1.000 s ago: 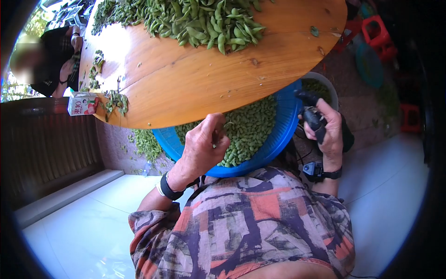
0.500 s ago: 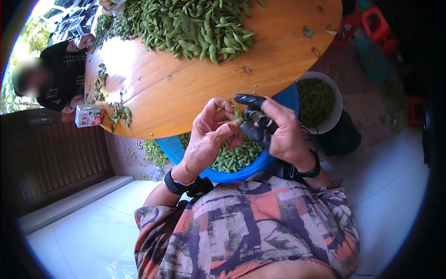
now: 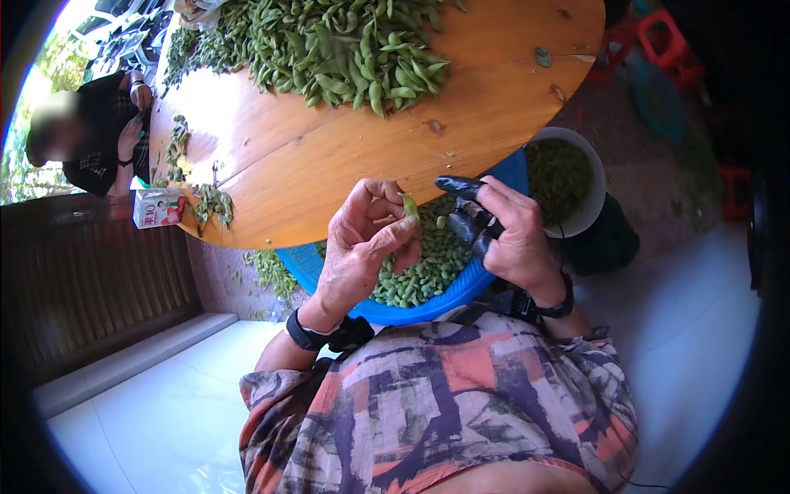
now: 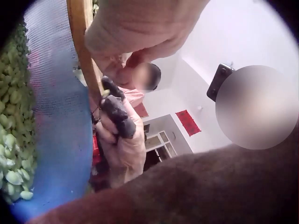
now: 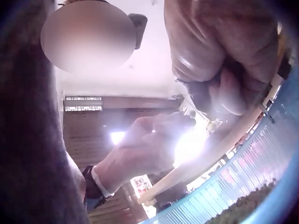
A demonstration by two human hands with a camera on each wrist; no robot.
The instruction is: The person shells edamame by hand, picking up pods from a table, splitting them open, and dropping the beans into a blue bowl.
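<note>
My left hand (image 3: 358,243) pinches a green pod (image 3: 410,206) upright between thumb and fingers, above the blue basket (image 3: 473,288). To its right is my right hand (image 3: 520,247), black coverings on the thumb and index finger, which stand apart. A small green bean (image 3: 441,222) shows close to the black thumb tip; whether they touch is unclear. Shelled beans (image 3: 411,284) fill the basket below. In the left wrist view, the right hand (image 4: 122,135) has a bit of green (image 4: 105,93) by its black fingertips. Glare blurs the left hand (image 5: 140,149) in the right wrist view.
A wooden table (image 3: 329,181) borders the basket's far side, bearing a heap of pods (image 3: 346,49), leaf scraps and a drink carton (image 3: 158,207). A white bucket (image 3: 599,185) stands right of the basket. Another person (image 3: 99,136) is at the table's left.
Both hands came together above the basket from farther apart. Since half a second ago, the right hand has drawn slightly away to the right, while the left keeps the pod.
</note>
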